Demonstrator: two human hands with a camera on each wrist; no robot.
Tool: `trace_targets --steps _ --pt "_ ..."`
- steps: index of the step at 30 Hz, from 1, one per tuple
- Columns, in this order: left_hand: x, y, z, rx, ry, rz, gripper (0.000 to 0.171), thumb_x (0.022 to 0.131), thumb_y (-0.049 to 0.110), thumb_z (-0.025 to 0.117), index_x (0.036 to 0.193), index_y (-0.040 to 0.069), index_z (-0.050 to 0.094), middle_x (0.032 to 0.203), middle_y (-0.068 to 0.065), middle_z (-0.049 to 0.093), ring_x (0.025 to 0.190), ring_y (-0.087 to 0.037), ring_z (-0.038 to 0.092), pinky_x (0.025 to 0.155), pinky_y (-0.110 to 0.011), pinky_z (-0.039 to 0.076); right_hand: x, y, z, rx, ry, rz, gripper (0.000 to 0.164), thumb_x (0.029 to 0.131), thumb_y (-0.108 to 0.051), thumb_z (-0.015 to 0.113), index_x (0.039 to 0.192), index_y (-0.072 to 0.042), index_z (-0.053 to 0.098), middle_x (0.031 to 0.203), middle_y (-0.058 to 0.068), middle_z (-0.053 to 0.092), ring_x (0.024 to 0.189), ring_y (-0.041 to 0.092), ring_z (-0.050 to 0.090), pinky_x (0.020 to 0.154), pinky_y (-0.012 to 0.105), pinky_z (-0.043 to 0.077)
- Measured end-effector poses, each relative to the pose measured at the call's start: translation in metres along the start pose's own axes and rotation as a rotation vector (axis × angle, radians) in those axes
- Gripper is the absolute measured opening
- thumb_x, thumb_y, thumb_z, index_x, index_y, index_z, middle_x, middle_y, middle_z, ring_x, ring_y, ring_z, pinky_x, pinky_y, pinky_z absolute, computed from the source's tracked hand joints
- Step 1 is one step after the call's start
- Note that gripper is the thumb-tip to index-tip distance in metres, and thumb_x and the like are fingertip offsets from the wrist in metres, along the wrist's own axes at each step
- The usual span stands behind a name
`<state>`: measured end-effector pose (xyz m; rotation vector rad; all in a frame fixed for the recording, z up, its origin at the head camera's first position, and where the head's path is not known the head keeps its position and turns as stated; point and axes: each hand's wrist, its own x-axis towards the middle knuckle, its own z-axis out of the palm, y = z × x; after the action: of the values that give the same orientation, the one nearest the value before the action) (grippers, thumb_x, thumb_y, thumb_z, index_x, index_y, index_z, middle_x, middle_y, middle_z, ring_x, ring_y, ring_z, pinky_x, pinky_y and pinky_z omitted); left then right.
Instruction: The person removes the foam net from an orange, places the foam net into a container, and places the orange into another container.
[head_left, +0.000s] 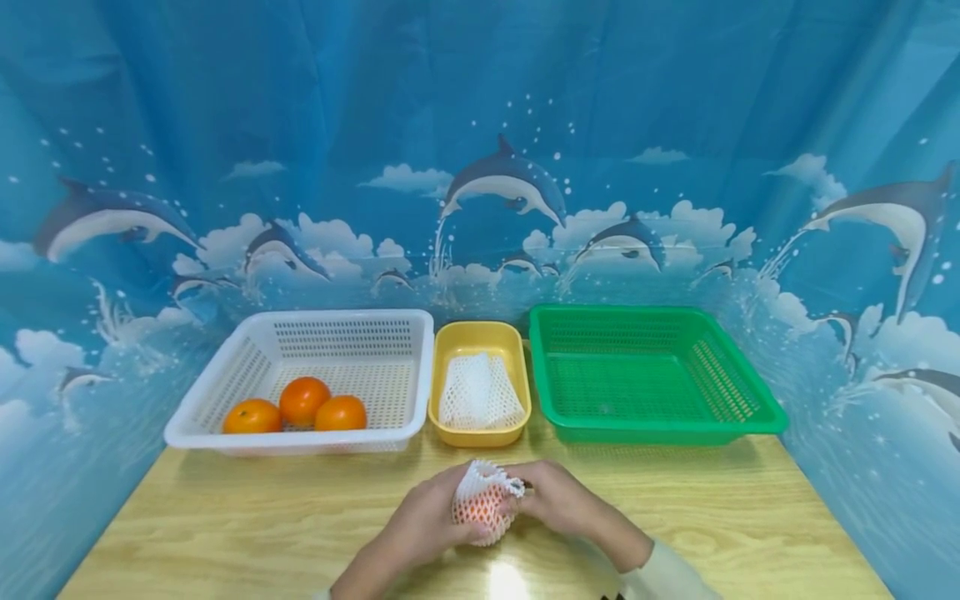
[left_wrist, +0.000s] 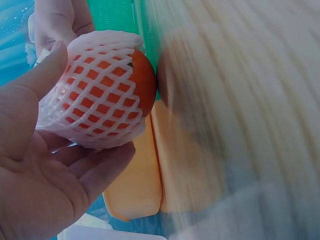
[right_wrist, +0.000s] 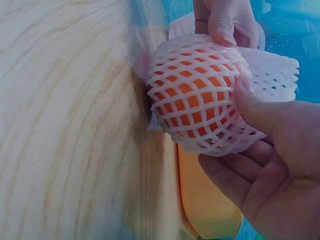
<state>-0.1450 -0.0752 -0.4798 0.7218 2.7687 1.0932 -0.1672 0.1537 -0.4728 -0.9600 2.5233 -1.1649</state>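
Above the front of the table, both hands hold an orange (left_wrist: 146, 82) wrapped in a white foam net (right_wrist: 192, 95). My left hand (head_left: 423, 517) grips it from the left, thumb on the near side in the head view. From the right, my right hand (head_left: 558, 498) holds the net with its thumb on one side and fingers on the other. In the left wrist view, bare orange skin shows at the net's lower opening. Loose netting sticks out past the fruit at the other end, seen in the right wrist view.
Behind the hands stand a white basket (head_left: 183, 429) with three oranges (head_left: 303, 400), a small yellow basket (head_left: 480, 330) holding white foam nets (head_left: 478, 396), and a green basket (head_left: 652, 432) at right. A blue dolphin-print curtain (head_left: 337, 100) hangs behind the wooden table (head_left: 225, 517).
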Motion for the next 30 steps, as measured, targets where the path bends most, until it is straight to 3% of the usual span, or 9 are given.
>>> trace_targets --steps 2,6,15,18,23,26,30 --pt "0.001 0.0 -0.001 -0.009 -0.001 0.005 0.073 0.071 0.041 0.082 0.134 0.015 0.055 0.122 -0.001 0.065 0.105 -0.019 0.062 0.09 -0.043 0.053 0.001 -0.001 -0.001 0.006 0.002 -0.008 0.033 0.087 -0.033 0.069 0.115 -0.016 0.07 0.111 -0.005 0.071 0.104 0.01 0.065 0.092 0.029 0.053" --pt "0.001 0.0 -0.003 -0.045 -0.001 -0.005 0.072 0.07 0.041 0.083 0.132 0.016 0.057 0.121 0.0 0.066 0.105 -0.019 0.063 0.091 -0.042 0.053 0.001 -0.002 -0.001 0.019 -0.015 0.01 0.041 0.087 -0.037 0.068 0.121 -0.014 0.067 0.115 -0.005 0.069 0.106 0.01 0.064 0.094 0.029 0.052" --pt "-0.001 -0.003 -0.007 -0.069 0.021 -0.045 0.062 0.071 0.033 0.082 0.124 0.008 0.063 0.116 -0.008 0.069 0.105 -0.023 0.065 0.089 -0.038 0.055 0.006 -0.001 0.004 0.088 -0.053 0.036 0.079 0.078 -0.045 0.076 0.144 -0.015 0.045 0.135 -0.002 0.057 0.121 0.015 0.054 0.106 0.04 0.043" --pt "-0.003 -0.005 -0.007 -0.064 0.06 -0.021 0.05 0.073 0.03 0.081 0.114 0.005 0.068 0.108 -0.01 0.071 0.097 -0.023 0.069 0.082 -0.032 0.058 0.007 -0.001 0.008 0.114 -0.06 0.029 0.078 0.076 -0.042 0.079 0.142 -0.015 0.046 0.129 -0.004 0.059 0.116 0.012 0.056 0.104 0.038 0.044" --pt "-0.004 -0.006 -0.007 -0.035 0.136 0.009 0.029 0.076 0.023 0.079 0.098 0.004 0.072 0.091 -0.008 0.074 0.076 -0.012 0.07 0.066 -0.02 0.057 0.006 0.001 0.011 0.118 -0.047 0.038 0.075 0.072 -0.04 0.083 0.136 -0.018 0.05 0.123 -0.008 0.061 0.111 0.009 0.057 0.102 0.034 0.046" --pt "-0.004 -0.006 -0.007 -0.029 0.143 0.011 0.031 0.076 0.025 0.079 0.098 0.004 0.073 0.091 -0.008 0.074 0.073 -0.01 0.069 0.065 -0.018 0.056 0.006 0.001 0.012 0.118 -0.04 0.038 0.076 0.072 -0.04 0.083 0.136 -0.019 0.05 0.123 -0.007 0.061 0.111 0.01 0.057 0.102 0.036 0.046" --pt "-0.005 -0.005 -0.007 -0.022 0.117 0.0 0.042 0.076 0.028 0.08 0.108 0.002 0.07 0.099 -0.011 0.073 0.083 -0.018 0.071 0.07 -0.025 0.058 0.005 0.0 0.011 0.099 -0.026 0.047 0.074 0.072 -0.041 0.082 0.135 -0.015 0.053 0.122 -0.005 0.063 0.109 0.01 0.059 0.1 0.034 0.048"
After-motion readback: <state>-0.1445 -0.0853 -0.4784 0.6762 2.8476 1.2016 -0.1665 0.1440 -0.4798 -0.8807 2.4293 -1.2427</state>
